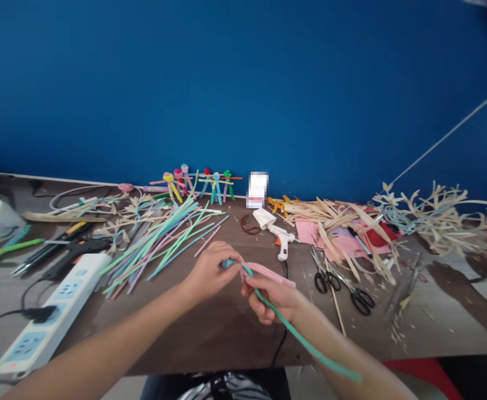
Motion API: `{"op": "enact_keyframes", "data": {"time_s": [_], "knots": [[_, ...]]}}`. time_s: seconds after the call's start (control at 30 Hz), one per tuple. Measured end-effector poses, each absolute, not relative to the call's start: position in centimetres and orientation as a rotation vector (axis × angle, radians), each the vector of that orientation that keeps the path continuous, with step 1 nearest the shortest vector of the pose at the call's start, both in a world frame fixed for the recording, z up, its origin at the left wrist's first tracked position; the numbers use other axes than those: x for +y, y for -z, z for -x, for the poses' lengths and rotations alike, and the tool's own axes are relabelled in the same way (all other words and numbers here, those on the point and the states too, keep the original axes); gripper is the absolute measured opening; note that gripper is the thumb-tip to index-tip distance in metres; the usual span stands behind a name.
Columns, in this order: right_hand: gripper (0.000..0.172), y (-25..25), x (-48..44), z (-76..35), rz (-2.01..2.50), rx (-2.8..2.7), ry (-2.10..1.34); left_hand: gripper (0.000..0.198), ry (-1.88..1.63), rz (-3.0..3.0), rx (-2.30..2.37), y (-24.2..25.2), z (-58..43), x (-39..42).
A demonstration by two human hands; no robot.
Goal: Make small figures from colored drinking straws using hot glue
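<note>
Pipe cleaners [310, 348] trail over the curled right hand [275, 298], thumb pinning them; left hand [214, 269] pinches a blue piece [228, 263].

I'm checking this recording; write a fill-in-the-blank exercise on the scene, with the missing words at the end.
The long stem trailing past the right hand is ____.
The dolls stand before the blue ____.
The glue gun beside the scissors is ____.
The power strip lies toward the table's ____ end.

Missing words: green; wall; white; left.

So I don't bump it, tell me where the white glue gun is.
In the head view, the white glue gun lies just right of centre, beyond the right hand, left of the black-handled scissors.
</note>
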State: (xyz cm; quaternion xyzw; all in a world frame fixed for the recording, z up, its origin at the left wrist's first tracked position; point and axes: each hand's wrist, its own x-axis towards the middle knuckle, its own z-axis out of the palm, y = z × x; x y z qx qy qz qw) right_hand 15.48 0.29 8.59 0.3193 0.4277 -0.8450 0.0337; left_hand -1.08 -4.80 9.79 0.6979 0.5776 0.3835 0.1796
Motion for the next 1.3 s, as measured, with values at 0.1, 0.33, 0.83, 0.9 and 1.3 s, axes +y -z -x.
{"op": "enact_keyframes", "data": {"time_s": [0.1,0.33,0.83,0.9,1.3], "knots": [[0.026,-7.2,-0.7,-15.3,-1.24,1.795,2.422,0.02,-1.022,-1.632,1.753,-9.4,1.0,-3.9],[0.018,-7.4,-0.5,-16.2,-1.385,2.783,1.338,0.021,-0.907,-1.622,1.854,-8.2,1.0,-3.6],[0.02,-11.1,-0.2,-14.7,-1.156,2.972,0.609,0.018,-0.748,-1.911,1.85,-7.4,0.8,-4.0],[0.017,-11.6,0.8,-14.8,-1.17,3.008,0.655,0.02,-0.732,-1.924,1.846,-7.6,0.8,-4.2],[0.027,-8.7,6.0,-16.1,-0.845,2.11,1.836,0.019,-0.869,-1.621,1.448,-8.0,0.8,-5.0]]}}
